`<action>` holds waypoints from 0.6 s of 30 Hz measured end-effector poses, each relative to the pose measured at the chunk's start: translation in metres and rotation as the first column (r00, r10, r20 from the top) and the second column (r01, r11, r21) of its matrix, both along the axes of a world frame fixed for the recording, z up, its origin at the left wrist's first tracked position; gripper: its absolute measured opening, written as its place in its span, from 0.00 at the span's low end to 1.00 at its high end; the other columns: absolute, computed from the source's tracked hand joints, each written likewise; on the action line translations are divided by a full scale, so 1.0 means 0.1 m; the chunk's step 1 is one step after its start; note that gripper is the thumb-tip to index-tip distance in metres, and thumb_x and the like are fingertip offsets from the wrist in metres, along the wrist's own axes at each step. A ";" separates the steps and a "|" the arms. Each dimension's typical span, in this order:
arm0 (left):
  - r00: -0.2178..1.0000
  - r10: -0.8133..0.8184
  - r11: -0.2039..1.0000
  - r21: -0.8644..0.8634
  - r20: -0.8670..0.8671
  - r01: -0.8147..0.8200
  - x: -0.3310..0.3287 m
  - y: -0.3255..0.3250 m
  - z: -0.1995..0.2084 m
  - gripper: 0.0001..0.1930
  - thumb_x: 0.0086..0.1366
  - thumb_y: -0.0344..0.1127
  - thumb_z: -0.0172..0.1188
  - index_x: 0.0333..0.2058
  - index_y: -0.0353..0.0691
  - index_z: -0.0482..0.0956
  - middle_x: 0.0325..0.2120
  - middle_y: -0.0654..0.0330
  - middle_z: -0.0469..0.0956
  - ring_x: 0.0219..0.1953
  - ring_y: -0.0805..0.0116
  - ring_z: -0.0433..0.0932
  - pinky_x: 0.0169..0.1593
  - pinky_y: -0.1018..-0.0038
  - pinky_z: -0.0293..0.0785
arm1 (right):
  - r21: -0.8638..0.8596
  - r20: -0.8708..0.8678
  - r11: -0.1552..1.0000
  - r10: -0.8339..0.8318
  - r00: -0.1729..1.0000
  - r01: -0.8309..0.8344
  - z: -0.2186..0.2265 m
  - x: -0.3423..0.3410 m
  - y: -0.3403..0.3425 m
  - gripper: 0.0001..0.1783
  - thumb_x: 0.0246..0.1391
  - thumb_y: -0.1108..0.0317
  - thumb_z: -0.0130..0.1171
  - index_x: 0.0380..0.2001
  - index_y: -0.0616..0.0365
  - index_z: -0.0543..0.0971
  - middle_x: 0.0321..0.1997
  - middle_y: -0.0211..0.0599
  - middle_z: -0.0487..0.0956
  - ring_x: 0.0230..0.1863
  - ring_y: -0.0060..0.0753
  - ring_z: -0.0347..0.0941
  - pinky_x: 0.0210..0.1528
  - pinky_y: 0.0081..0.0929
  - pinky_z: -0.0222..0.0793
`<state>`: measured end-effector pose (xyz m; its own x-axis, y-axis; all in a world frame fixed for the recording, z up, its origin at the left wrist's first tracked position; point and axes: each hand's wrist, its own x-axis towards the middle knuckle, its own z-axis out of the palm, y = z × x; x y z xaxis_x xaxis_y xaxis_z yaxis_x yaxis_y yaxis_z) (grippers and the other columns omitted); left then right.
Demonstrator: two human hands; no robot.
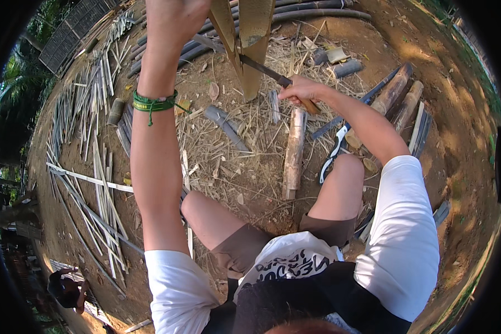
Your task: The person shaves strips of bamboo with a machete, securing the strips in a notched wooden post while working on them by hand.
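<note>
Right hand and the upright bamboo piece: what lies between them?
In the head view, only the knife blade spans from the right hand into the bamboo piece.

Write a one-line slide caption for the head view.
Left hand steadies upright bamboo piece; right hand drives knife into it.

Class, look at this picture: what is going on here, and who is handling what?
A person sitting on bare ground is splitting a bamboo piece held upright. The left hand grips it near the top, while the right hand holds a knife whose blade is set into the split. A short log lies between the knees, pruning shears beside the right knee, and bamboo strips to the left.
</note>
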<state>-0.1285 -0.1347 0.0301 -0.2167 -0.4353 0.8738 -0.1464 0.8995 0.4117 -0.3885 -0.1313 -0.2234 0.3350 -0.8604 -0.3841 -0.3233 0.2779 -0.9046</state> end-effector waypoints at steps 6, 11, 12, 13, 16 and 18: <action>0.998 -0.004 0.998 0.069 0.060 0.000 -0.02 -0.19 0.01 0.08 0.62 0.24 0.62 0.40 0.30 0.78 0.31 0.58 0.83 0.34 0.73 0.80 0.38 0.72 0.77 | 0.150 0.162 0.989 -0.030 0.986 0.005 -0.06 -0.12 -0.07 0.15 0.58 0.65 0.67 0.26 0.56 0.71 0.16 0.23 0.68 0.16 0.17 0.61 0.19 0.20 0.59; 0.915 0.398 0.850 -0.350 -0.061 -0.393 -0.24 -0.04 -0.10 0.17 0.56 0.21 0.56 0.46 0.34 0.72 0.31 0.42 0.77 0.37 0.35 0.77 0.40 0.52 0.73 | -0.326 -0.222 0.907 -0.346 0.911 0.265 0.10 0.99 0.49 0.17 0.63 0.59 0.61 0.27 0.60 0.75 0.22 0.40 0.77 0.25 0.30 0.78 0.29 0.30 0.74; 0.916 0.397 0.852 -0.349 -0.058 -0.391 -0.38 0.00 -0.12 0.17 0.56 0.21 0.56 0.45 0.34 0.71 0.31 0.42 0.77 0.37 0.35 0.76 0.40 0.52 0.72 | -0.369 -0.219 0.882 -0.389 0.895 0.293 -0.09 1.08 0.50 0.17 0.63 0.58 0.60 0.26 0.61 0.76 0.22 0.41 0.78 0.26 0.35 0.78 0.32 0.34 0.75; 0.910 0.411 0.844 -0.352 -0.060 -0.404 -0.43 0.04 -0.14 0.16 0.56 0.21 0.56 0.45 0.33 0.70 0.32 0.42 0.76 0.37 0.35 0.76 0.40 0.51 0.72 | -0.418 -0.215 0.856 -0.418 0.883 0.303 -0.13 1.21 0.52 0.18 0.63 0.58 0.60 0.26 0.61 0.76 0.23 0.43 0.78 0.27 0.39 0.79 0.35 0.38 0.77; 0.909 0.414 0.856 -0.324 -0.035 -0.403 -0.40 0.18 -0.19 0.14 0.56 0.21 0.56 0.42 0.34 0.69 0.32 0.42 0.76 0.36 0.35 0.76 0.39 0.51 0.71 | -0.355 -0.266 0.840 -0.512 0.816 0.411 -0.19 1.38 0.59 0.20 0.62 0.56 0.60 0.25 0.62 0.77 0.26 0.46 0.80 0.31 0.49 0.80 0.43 0.44 0.76; 0.936 0.345 0.886 -0.309 -0.064 -0.347 -0.39 0.21 -0.18 0.12 0.57 0.22 0.56 0.41 0.34 0.68 0.30 0.41 0.75 0.35 0.36 0.75 0.37 0.50 0.70 | -0.399 -0.316 0.829 -0.525 0.790 0.391 -0.35 1.21 0.50 0.19 0.61 0.56 0.60 0.25 0.63 0.78 0.27 0.47 0.81 0.33 0.50 0.81 0.44 0.44 0.77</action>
